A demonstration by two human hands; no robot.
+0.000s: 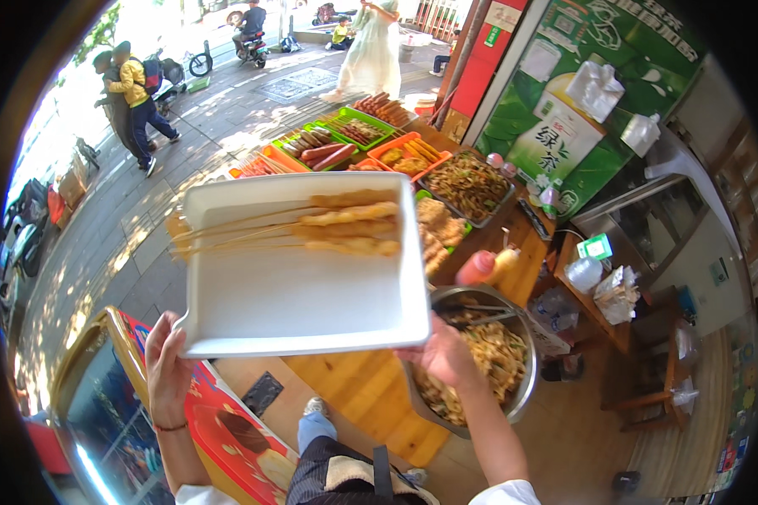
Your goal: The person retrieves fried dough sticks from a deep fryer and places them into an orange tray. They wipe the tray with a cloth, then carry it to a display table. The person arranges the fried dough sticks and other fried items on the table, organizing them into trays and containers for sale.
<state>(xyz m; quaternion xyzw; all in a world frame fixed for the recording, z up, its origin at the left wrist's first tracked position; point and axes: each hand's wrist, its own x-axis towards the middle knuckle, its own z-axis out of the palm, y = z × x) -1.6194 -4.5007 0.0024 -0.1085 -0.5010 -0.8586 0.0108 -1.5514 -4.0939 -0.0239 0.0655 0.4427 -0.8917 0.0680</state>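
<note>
A white rectangular plastic tray point(303, 303) is held up before me in both hands. My left hand point(166, 353) grips its near left corner, and my right hand point(439, 353) grips the near right corner. Several battered or fried skewers point(350, 221) lie side by side in the tray's far half, their thin sticks pointing left past its edge. Below my right forearm, a large steel bowl point(530, 379) holds fried noodles point(493, 353) and metal tongs point(486, 315). The tray hides part of the wooden table point(366, 385).
Beyond the tray stand an orange tray of fried food point(410, 154), green trays of sausages point(319, 148) and a tray of noodles point(467, 180). Sauce bottles point(477, 268) stand near the bowl. A glass-topped freezer point(110, 404) is at my left. Pedestrians point(132, 95) are on the pavement.
</note>
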